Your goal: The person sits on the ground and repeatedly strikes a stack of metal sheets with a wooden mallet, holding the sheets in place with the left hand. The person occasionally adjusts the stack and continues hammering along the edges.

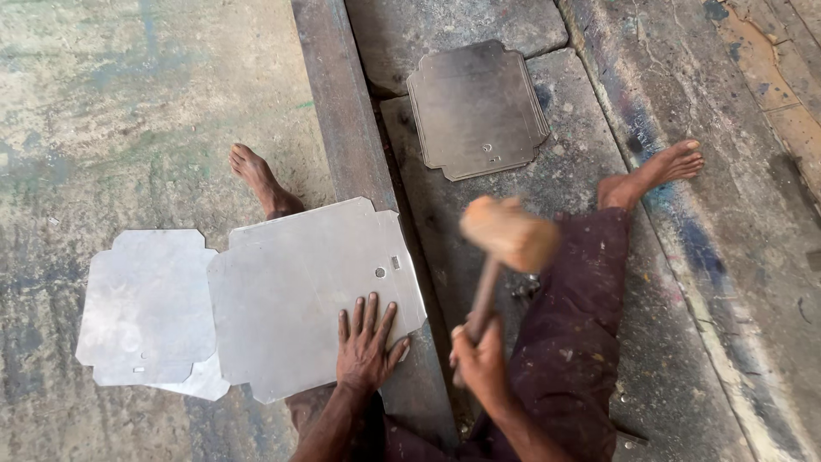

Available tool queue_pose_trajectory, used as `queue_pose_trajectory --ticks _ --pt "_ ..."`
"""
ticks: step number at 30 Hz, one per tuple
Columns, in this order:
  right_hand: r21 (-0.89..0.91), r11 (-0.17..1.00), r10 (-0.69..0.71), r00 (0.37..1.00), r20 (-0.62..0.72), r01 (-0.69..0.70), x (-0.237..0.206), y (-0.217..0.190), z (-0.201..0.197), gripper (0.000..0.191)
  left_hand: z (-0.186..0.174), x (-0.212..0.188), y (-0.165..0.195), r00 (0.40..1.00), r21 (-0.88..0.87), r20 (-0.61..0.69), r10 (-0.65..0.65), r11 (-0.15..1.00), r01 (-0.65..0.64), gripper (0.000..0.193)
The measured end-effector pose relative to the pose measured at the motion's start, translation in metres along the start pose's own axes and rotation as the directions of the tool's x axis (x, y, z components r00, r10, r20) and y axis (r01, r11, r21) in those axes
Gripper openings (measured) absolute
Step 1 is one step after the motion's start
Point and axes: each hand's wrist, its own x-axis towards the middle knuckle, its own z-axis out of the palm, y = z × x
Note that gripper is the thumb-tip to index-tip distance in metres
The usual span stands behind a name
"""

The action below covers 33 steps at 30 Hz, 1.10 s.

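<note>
Head view: the left hand (366, 344) lies flat, fingers spread, pressing on the near edge of a metal sheet (312, 295) with notched corners and a small hole and slot near its right side. That sheet rests partly on the floor (128, 103) and partly across a long steel beam (342, 120) that runs from the far edge toward the person. The right hand (481, 359) is clenched around the handle of a wooden mallet (510, 235), whose head is raised and blurred above the beam's right side. More sheets (147, 308) lie stacked on the floor, touching the pressed sheet's left edge. A darker stack (476, 109) sits on a stone slab (479, 26) beyond the mallet. Bare feet rest either side of the beam.
</note>
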Motion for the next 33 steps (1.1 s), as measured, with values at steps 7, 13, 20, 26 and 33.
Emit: queue_pose_trajectory --ticks 7,13,20,26,33 --pt "0.176 0.973 0.108 0.968 0.228 -0.15 -0.018 -0.022 -0.053 0.025 -0.006 0.003 0.004 0.97 -0.051 0.235 -0.06 0.996 0.074 0.074" --pt "0.091 0.993 -0.062 0.993 -0.098 0.071 -0.024 -0.01 -0.017 0.026 -0.002 0.002 0.004 0.969 -0.056 0.234 -0.073 0.995 0.088 0.075" --pt "0.14 0.959 0.212 0.951 0.225 -0.247 -0.041 0.009 -0.051 0.026 -0.003 0.002 0.004 0.961 -0.058 0.261 -0.089 0.992 0.108 0.073" --pt "0.129 0.958 -0.236 0.96 -0.149 0.255 -0.051 0.022 -0.03 0.02 -0.005 0.003 0.004 0.971 -0.065 0.224 -0.082 0.993 0.099 0.073" --pt "0.095 0.936 0.325 0.936 0.137 -0.339 -0.066 0.006 -0.056 0.023 -0.005 0.004 0.005 0.973 -0.06 0.217 -0.077 0.994 0.092 0.073"
